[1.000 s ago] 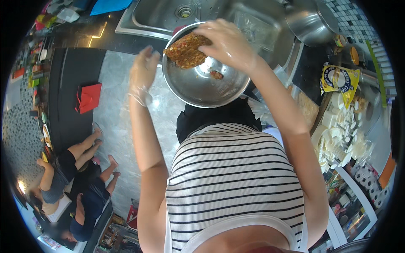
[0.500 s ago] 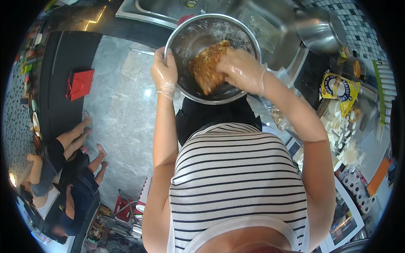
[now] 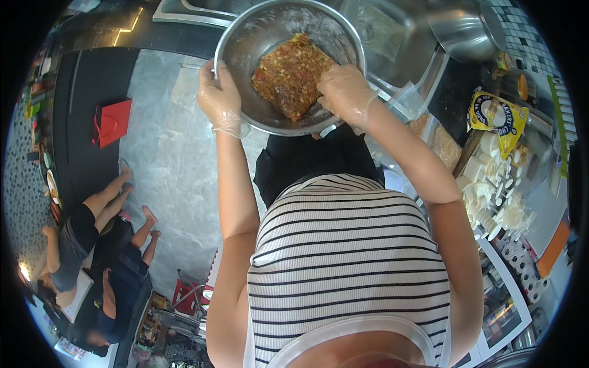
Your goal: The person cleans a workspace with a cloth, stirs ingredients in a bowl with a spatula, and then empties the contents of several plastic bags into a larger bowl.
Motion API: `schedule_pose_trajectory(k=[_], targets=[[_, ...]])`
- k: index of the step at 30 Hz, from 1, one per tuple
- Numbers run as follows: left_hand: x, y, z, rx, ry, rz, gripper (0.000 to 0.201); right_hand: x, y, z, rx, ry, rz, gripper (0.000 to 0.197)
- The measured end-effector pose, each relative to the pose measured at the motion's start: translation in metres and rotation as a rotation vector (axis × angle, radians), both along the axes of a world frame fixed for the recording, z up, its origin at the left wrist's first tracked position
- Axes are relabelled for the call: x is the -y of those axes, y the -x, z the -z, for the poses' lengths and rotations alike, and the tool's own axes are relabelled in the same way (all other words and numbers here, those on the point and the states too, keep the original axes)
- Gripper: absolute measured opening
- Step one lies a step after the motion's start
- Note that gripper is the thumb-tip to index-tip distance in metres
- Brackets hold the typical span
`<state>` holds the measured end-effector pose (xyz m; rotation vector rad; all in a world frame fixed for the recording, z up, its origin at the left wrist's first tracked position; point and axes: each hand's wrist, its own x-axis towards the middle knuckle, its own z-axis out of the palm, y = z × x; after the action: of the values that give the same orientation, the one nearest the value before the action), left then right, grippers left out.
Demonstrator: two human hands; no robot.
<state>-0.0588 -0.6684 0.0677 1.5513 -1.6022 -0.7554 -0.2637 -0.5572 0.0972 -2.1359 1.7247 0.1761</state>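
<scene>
Steel bowl (image 3: 245, 37): round, shiny, held tilted above the grey floor, in front of the striped top. Its inner wall is dusted pale.

Slab of mixture (image 3: 291, 73): reddish-brown, coarse, roughly rectangular, lying inside the bowl against its lower right wall.

Left hand (image 3: 219, 101): covered by a thin clear glove, placed on the bowl's left rim. The fingers (image 3: 211, 76) are curled over the rim edge, so the bowl is gripped there.

Right hand (image 3: 345, 92): also gloved, set at the bowl's lower right rim, touching the lower right corner of the slab. The fingers are bent inward over the mixture; whether the slab is pinched or only pressed cannot be told.

Sink (image 3: 392, 37): steel, seen beyond the bowl, upper right.

Pot (image 3: 460, 24): steel, beside the sink at the upper right.

Yellow bag (image 3: 497, 119): lying on the dark counter to the right.

White pieces (image 3: 497, 190): many small blocks heaped on the right-hand counter, below the bag.

Red bag (image 3: 110, 122): standing on the floor to the left, well apart from the bowl.

Two people (image 3: 104, 251): seated on the floor at the lower left.
</scene>
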Motion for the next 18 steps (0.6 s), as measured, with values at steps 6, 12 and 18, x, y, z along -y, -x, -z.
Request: schedule_pose_trajectory(k=[6,12,18], targets=[[0.013,-0.019,0.021,-0.052,0.002,-0.041,0.031,-0.03,0.061,-0.056,0.249,0.835,0.302,0.016],[0.016,-0.025,0.004,0.086,0.1,-0.006,0.039,-0.125,0.121,-0.021,0.159,0.511,0.777,0.017],[0.0,0.011,-0.063,0.368,0.374,-0.042,0.032,-0.211,0.122,0.001,-0.04,0.358,1.146,0.027]])
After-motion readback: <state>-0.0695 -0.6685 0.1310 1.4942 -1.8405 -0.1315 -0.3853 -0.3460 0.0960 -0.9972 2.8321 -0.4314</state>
